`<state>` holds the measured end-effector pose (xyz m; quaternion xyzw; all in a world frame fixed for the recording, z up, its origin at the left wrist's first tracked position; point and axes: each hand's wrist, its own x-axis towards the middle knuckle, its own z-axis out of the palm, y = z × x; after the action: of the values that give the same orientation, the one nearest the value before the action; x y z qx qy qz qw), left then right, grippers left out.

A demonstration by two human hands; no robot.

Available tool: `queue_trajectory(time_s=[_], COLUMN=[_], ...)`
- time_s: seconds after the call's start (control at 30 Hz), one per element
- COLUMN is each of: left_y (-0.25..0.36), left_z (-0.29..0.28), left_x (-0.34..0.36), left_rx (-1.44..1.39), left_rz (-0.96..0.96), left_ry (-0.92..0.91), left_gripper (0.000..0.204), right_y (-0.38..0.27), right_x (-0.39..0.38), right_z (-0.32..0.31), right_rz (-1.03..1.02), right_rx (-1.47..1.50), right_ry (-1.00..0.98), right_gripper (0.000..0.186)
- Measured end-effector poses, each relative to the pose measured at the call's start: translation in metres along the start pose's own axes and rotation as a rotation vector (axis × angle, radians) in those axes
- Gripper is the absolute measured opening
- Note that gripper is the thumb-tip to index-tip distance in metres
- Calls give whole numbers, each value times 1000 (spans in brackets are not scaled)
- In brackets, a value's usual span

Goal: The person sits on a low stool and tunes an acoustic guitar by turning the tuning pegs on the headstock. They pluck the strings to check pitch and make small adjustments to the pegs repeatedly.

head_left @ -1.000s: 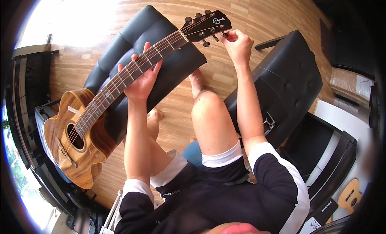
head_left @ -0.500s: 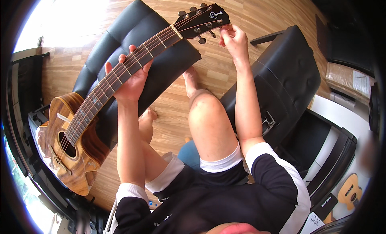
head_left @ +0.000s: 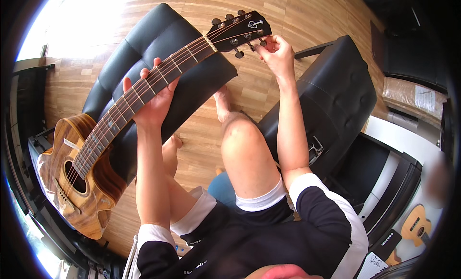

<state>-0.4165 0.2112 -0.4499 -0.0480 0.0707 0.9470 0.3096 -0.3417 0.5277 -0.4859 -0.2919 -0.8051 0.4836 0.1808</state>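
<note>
Acoustic guitar (head_left: 102,180) is stretched aslant across the left of the view, its wooden body set low near dark furniture (head_left: 26,111) and its black headstock (head_left: 242,32) carried out past the edge of a padded black seat (head_left: 144,48); whether the seat is touched cannot be told. Beyond the headstock, wide room is given by the wooden floor (head_left: 307,15), and a strip of the same boards is framed between that seat and a second black seat (head_left: 343,87) at right. The tightest room is found near the headstock's tip, where the right hand (head_left: 278,58) is held close to the second seat's leg (head_left: 314,49), the forearm being passed across that seat's edge, with a small metal clamp (head_left: 315,149) seen beside it. The neck (head_left: 165,77) is cradled from below by the left hand (head_left: 153,108), its fingers parted, several tips shown beyond the far edge and another digit set along the near edge. The right hand is angled inward, and a tuning peg (head_left: 262,42) on the headstock's near side is pinched between its fingertips, the exact contact partly hidden.
</note>
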Motion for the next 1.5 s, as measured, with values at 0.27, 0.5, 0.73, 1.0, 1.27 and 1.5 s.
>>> queue_trajectory(time_s=[0.27,0.5,0.73,1.0,1.27,1.5], left_y=[1,1,1,1,1,0], left_z=[-1,2,-1,2,0,1], left_x=[2,1,1,0,1,0], left_rx=[-25,-12,-6,-19,-36,-24], left_rz=[-12,-15,-8,-32,-28,-27], left_ry=[2,6,-1,-11,6,-27], left_gripper=[44,43,42,43,43,42], right_y=[9,-10,5,-14,-11,6], right_x=[8,-6,2,-7,-9,0], right_z=[-7,-1,-1,-3,1,1], right_rz=[362,-169,46,-183,-256,487], right_rx=[531,-107,-45,-157,-167,617], right_ry=[-260,121,-22,124,164,-218], right_gripper=[21,26,15,17,19,26])
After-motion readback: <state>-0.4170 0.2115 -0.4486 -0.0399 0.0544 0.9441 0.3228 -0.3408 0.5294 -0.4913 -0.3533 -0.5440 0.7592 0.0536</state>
